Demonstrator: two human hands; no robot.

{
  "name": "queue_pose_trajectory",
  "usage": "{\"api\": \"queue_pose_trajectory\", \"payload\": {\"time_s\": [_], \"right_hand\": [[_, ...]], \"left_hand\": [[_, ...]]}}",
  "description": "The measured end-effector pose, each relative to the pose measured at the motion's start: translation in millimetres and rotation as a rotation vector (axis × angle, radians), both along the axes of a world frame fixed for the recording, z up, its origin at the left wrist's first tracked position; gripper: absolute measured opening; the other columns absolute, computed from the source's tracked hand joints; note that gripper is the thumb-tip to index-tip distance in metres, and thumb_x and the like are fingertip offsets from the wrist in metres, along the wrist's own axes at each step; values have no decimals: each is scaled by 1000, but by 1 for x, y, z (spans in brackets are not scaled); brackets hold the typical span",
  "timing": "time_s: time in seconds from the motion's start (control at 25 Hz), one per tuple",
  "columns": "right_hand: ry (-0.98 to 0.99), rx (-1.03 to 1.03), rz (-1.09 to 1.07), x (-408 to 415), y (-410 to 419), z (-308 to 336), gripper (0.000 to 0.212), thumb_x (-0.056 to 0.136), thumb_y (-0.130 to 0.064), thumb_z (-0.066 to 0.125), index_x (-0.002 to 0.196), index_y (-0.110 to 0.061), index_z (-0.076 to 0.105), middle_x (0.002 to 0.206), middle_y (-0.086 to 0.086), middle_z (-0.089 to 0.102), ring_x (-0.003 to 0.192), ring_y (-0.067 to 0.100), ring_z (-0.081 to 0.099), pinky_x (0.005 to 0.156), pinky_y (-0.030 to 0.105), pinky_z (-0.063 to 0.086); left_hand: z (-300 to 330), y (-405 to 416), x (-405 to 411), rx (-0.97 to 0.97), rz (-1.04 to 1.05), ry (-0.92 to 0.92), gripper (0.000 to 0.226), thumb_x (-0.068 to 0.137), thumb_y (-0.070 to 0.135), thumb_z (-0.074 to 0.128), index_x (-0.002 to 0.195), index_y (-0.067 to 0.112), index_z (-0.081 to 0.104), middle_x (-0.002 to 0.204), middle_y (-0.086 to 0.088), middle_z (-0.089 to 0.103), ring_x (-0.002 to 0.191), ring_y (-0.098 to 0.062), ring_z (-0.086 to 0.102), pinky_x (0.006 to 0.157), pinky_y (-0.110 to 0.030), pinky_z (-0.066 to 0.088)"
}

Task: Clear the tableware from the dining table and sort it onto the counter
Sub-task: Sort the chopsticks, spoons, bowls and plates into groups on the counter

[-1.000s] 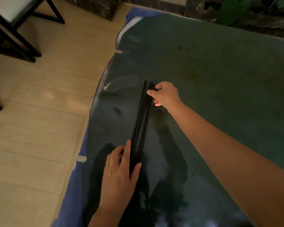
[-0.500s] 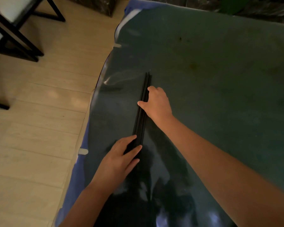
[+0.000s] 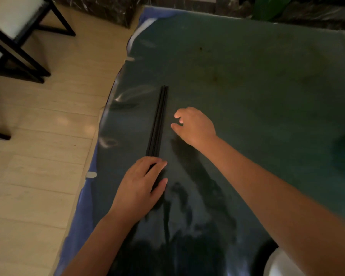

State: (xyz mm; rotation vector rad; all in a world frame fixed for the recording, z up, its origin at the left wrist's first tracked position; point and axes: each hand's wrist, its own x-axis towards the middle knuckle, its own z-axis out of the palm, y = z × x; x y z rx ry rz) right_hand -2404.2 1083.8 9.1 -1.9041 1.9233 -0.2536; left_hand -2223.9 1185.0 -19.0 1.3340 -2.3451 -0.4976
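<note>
A pale wood-plank floor [image 3: 38,156] fills the left side. On it, at the upper left, stand black metal-framed chairs with white seats [image 3: 10,30]. A dark marble-patterned wall base [image 3: 100,8] runs along the top, with a green plant leaf [image 3: 269,6] before it at upper right.

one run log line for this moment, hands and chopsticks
left hand closed on near end of bundled black chopsticks | right hand open beside them, apart | chopsticks on dark glossy table
</note>
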Motion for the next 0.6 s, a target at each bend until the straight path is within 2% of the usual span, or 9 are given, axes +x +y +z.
{"api": "queue_pose_trajectory", "payload": {"time_s": [0.08,0.16,0.24,0.32,0.48,0.6], "right_hand": [[116,-52,97,-32,36,18,29,89,-28,55,111,-10,60,107,10,60,101,29,58,78,41,52],[241,-98,183,-67,85,36,28,89,-26,52,111,-9,59,106,10,59,102,30,56,78,40,49],[333,-102,248,-100,137,53,28,90,-26,50,112,-10,58,107,9,58,103,30,54,80,40,47],[375,-69,269,-132,190,68,30,90,-27,48,113,-11,57,110,9,57,105,30,52,84,41,45],[276,-68,190,-181,294,85,30,88,-22,52,113,-8,60,113,13,60,106,33,54,85,44,47],[134,-12,104,-195,351,77,33,90,-26,53,122,-16,57,122,6,58,113,26,52,89,37,47]], "left_hand": [[17,17,-24,18,-6,40,27,84,27,50,95,7,65,88,-5,66,79,-21,62,72,-35,51],[36,45,-54,34,-10,62,25,84,29,48,87,9,63,77,-1,65,70,-19,62,67,-31,47],[51,81,-85,48,-14,76,26,84,31,47,86,11,63,74,1,64,67,-17,63,67,-27,45],[63,122,-114,58,-32,76,30,83,34,46,91,12,65,78,1,67,70,-16,64,67,-28,48],[78,207,-157,59,-99,-4,37,81,40,45,100,15,65,85,1,70,70,-19,66,64,-30,53],[79,255,-173,185,-15,-122,37,78,55,40,89,25,59,75,9,63,61,-12,59,52,-23,46]]}}
